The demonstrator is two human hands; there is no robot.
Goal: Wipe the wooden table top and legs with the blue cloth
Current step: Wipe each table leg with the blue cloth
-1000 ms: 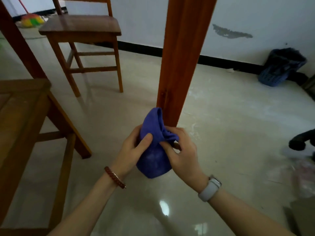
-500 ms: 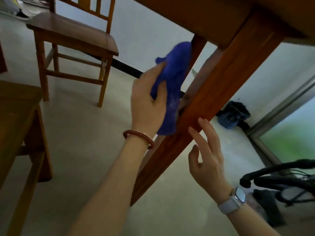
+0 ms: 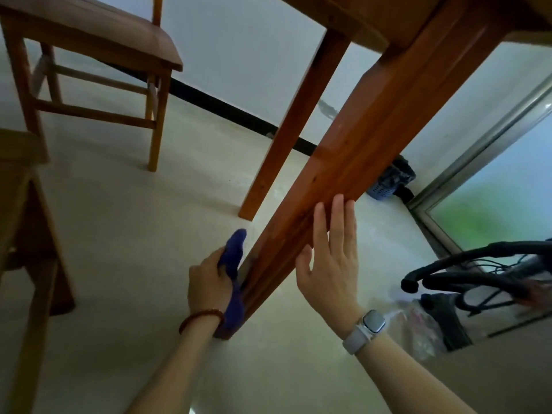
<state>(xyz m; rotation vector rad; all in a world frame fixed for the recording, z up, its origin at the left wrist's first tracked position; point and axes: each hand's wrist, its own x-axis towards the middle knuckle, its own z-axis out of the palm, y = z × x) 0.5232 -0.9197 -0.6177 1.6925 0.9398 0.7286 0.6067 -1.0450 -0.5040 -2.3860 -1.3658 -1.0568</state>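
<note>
The near wooden table leg [image 3: 352, 162] slants from the table's underside [image 3: 373, 16] at the top down to the floor at the lower middle. My left hand [image 3: 209, 282] grips the blue cloth [image 3: 234, 282] and presses it against the left face of this leg, close to its foot. My right hand [image 3: 331, 264] lies flat and open against the leg's right face, a little higher up, fingers spread. A second table leg [image 3: 295, 124] stands behind.
A wooden chair [image 3: 98, 64] stands at the upper left. Another wooden piece of furniture [image 3: 24, 234] fills the left edge. A dark basket [image 3: 391, 180] sits by the wall. Black curved bars [image 3: 478, 264] and a plastic bag [image 3: 418, 324] lie on the floor at right.
My left hand has slid the blue cloth down the leg from near the top to near the foot. My right hand has gone from near the leg to flat against it.
</note>
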